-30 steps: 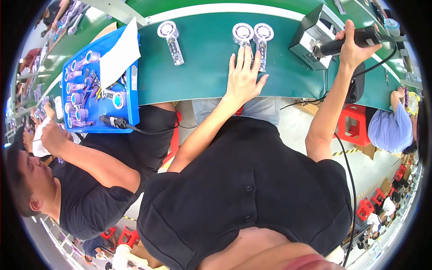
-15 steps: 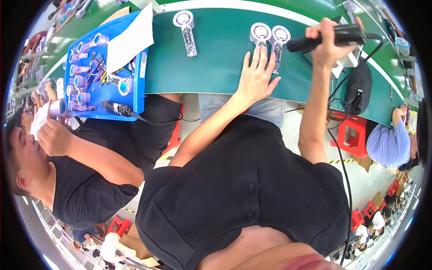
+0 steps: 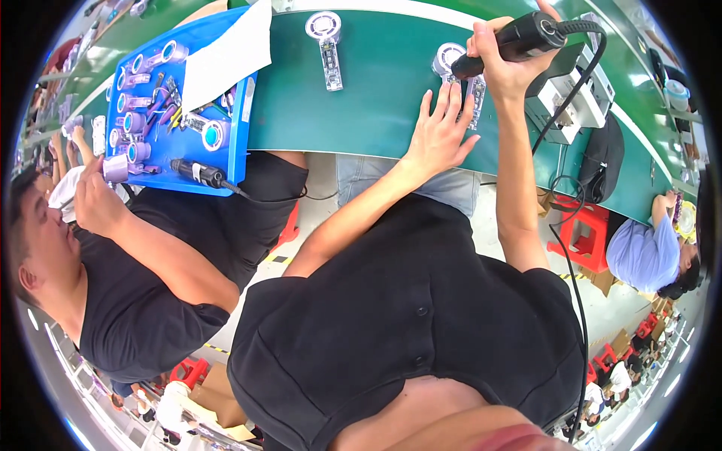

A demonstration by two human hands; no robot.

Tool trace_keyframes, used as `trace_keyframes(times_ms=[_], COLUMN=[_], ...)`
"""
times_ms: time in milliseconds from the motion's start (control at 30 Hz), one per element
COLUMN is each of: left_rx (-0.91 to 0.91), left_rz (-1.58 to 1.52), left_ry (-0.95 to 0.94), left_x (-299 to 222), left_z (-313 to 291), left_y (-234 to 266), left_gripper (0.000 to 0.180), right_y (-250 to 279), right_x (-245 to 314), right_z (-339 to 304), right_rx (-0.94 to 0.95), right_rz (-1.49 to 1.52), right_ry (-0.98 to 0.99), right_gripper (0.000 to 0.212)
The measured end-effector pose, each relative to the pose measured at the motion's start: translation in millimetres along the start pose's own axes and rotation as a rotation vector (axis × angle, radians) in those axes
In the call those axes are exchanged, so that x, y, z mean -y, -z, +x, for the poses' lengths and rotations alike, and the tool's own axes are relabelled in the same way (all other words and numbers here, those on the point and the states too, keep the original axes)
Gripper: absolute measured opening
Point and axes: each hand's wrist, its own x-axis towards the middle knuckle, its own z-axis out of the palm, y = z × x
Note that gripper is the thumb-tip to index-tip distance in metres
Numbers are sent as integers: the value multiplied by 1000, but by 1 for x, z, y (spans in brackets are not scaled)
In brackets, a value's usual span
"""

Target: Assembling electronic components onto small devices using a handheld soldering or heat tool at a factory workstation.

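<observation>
A black screwdriver is held in the right hand at the upper right of the frame, the grip wrapped around its body, its tip aimed at a fan; whether contact is made cannot be told. The fan's handle is partly covered by the left hand, its grip loosely spread. A second fan is placed just beside, partly hidden; a third fan is set well apart on the green bench, upper centre. More fans are gathered in a blue tray, upper left.
</observation>
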Motion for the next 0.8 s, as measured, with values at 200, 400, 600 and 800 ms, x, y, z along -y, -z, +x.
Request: trace_keyframes(times_ms=[200, 400, 600, 800], left_rx=[7, 11, 60, -579], left_rz=[-11, -32, -91, -188], left_ry=[6, 10, 24, -21], left_x=[1, 1, 0, 33], left_z=[1, 0, 4, 40], left_y=[1, 0, 5, 25], left_gripper=[74, 73, 72, 45], right_y=[14, 5, 14, 87], right_x=[-23, -29, -28, 28], right_z=[-5, -12, -18, -45], right_rx=[239, 232, 178, 8], right_rz=[-107, -241, -218, 44], right_ry=[-57, 161, 113, 28], right_gripper=[70, 66, 70, 30])
